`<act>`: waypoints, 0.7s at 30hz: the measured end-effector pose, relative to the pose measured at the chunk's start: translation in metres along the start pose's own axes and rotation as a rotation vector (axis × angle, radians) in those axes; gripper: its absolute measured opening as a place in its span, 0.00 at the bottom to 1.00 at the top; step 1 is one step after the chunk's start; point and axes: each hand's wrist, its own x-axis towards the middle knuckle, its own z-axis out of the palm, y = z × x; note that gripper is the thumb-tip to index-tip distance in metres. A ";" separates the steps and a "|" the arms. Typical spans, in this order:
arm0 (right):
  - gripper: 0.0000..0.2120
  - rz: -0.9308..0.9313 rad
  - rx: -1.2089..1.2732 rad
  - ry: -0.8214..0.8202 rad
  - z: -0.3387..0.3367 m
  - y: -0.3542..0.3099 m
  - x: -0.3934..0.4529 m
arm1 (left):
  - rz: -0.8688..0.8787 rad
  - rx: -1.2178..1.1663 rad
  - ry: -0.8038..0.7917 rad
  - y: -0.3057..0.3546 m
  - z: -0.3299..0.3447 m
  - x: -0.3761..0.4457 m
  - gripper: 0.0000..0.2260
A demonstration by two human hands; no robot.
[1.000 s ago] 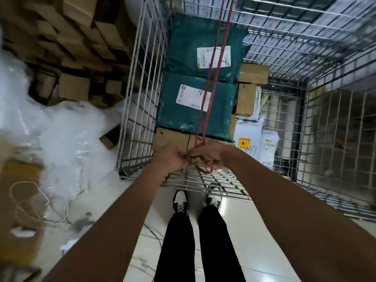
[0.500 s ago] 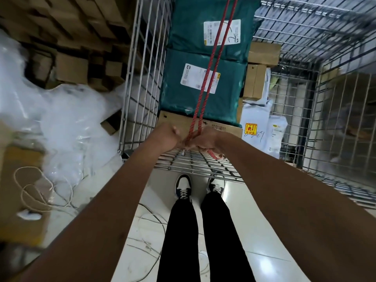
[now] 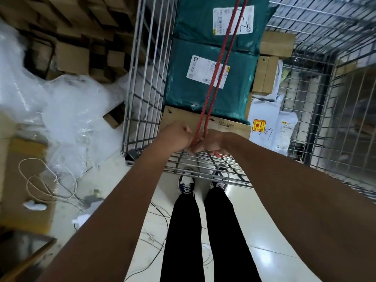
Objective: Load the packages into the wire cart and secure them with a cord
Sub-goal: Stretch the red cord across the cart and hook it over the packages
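While both hands meet at the wire cart (image 3: 146, 78)'s near rim, the left hand (image 3: 176, 136) and right hand (image 3: 211, 142) pinch the red cord (image 3: 218, 64), which runs taut away from their fingers over two green packages (image 3: 207, 78).

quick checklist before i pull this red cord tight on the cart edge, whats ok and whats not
1. Both hands on the cord: ok. Left hand and right hand pinch the red cord at the wire cart front rail.
2. Cord runs over the load: ok. Two strands cross both green packages.
3. Strands side by side, not crossed: ok where visible.
4. Knot finished: cannot tell, fingers hide it.
5. Far end anchored: cannot tell, it leaves the frame.
6. White mailers on the right under the cord: not ok, the cord passes to their left.
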 end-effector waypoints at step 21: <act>0.16 -0.011 0.215 0.221 -0.009 0.026 -0.010 | -0.043 0.056 -0.010 -0.008 0.007 0.005 0.09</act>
